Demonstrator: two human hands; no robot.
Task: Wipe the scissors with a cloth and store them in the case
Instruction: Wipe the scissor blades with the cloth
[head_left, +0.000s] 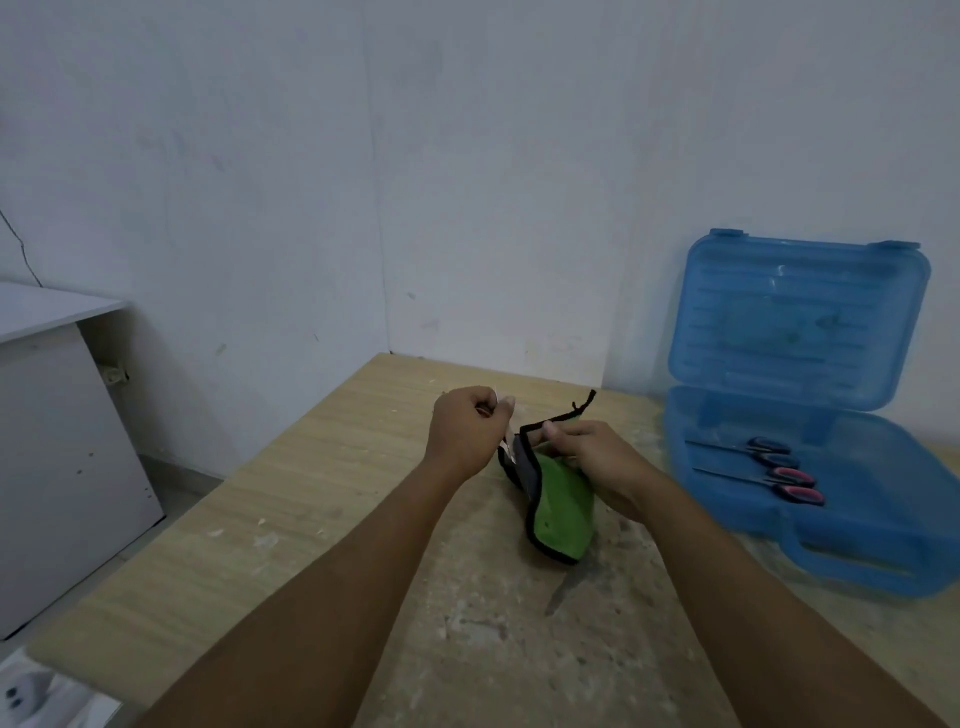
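Dusty wooden table (363, 519), open case (800, 322), white walls (260, 156).

Found cloth (563, 506) at frame centre, on table (260, 519). Saw case (857, 525) at right, scissors (779, 478) inside. Spotted cabinet (62, 441) far left.

- Cloth (563, 506): a green face is recorded, edged in black piping; a grey inner face is shown at the fold.
- Held scissors (510, 451): silvery blade; a reddish handle patch is glimpsed.
- Case (800, 322): translucent blue throughout, lid ribbed in horizontal lines.
- Upper scissors (769, 451): handles noted as black with dark blue.
- Lower scissors (795, 486): handles pink and black.
- Tabletop (363, 467): pale wood grain, blotched with grey-white stains.
- Wall (311, 156): off-white, faintly smudged.
- Cabinet (62, 457): light grey.
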